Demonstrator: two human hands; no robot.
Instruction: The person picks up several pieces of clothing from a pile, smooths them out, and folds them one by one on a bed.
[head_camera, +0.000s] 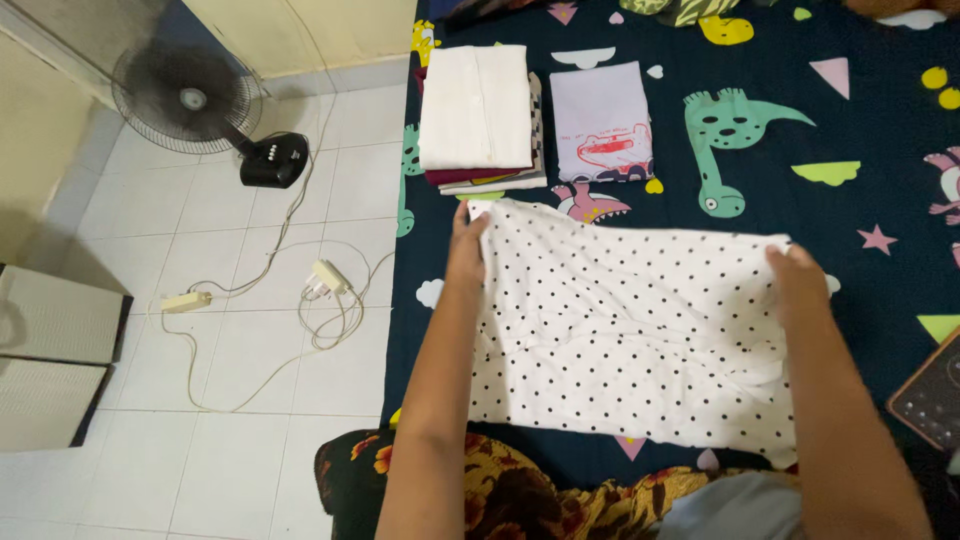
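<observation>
A white cloth with black polka dots (630, 325) lies spread on a dark blue bed sheet printed with dinosaurs (860, 200). My left hand (466, 250) grips the cloth's far left corner. My right hand (795, 275) grips its far right corner. Both arms reach forward over the cloth's side edges. The far edge is pulled taut between my hands.
Beyond the cloth sit a stack of folded clothes topped by a cream piece (478, 108) and a folded lilac garment (602, 122). On the tiled floor to the left stand a black fan (190, 98), a power strip with cables (186, 300) and grey boxes (55, 320). A floral fabric (520, 490) lies near me.
</observation>
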